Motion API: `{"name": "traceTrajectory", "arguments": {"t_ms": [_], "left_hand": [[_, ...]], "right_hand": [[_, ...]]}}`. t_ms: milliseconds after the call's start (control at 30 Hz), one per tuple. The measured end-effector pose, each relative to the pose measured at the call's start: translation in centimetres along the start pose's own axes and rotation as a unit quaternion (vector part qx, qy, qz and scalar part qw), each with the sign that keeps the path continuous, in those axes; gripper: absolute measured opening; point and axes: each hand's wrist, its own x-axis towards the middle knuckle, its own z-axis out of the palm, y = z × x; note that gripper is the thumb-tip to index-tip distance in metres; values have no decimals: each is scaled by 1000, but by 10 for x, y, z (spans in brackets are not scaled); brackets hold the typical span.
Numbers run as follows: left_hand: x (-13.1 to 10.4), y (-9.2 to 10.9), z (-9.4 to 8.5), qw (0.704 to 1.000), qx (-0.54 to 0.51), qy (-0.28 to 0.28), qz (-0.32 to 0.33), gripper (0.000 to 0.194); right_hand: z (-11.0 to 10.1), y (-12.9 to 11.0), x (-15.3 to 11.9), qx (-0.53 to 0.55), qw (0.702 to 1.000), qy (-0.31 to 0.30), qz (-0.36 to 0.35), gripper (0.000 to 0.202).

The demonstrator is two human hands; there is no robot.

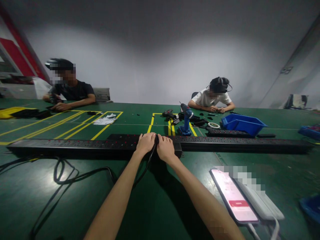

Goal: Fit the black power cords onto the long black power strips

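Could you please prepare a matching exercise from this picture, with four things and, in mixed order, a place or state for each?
1. Hands
2. Phone
3. Drill
4. Roll of tape

A. Standing upright
B. Close together, at a black cable
C. Beside the blue bin
D. Lying with its screen lit

Pairs: 1-B; 2-D; 3-A; 4-C

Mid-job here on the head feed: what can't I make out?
All in the head view:
- Where the black cable leads: hidden by the left hand's grip and right hand's grip.
- Small text on the phone: too small and blurred.
- Lower-right blue container: cut off by the right edge.
- Far end of the right-side black strip: blurred.
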Motion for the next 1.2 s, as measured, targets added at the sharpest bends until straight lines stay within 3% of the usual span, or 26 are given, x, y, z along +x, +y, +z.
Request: {"name": "traceTrajectory", "arguments": {"t_ms": [200, 833, 1200], "left_hand": [[-4, 4, 0, 1000, 8, 15, -19, 46], [1, 3, -2, 998, 39, -22, -44, 48], [-3, 1, -2, 999, 40, -20, -25, 39]], "right_hand": [[-3, -5, -16, -29, 999, 5, -34, 46], [-5, -6, -19, -10, 1000, 12, -27, 46], [-1, -6, -18, -4, 999, 20, -25, 45]]}}
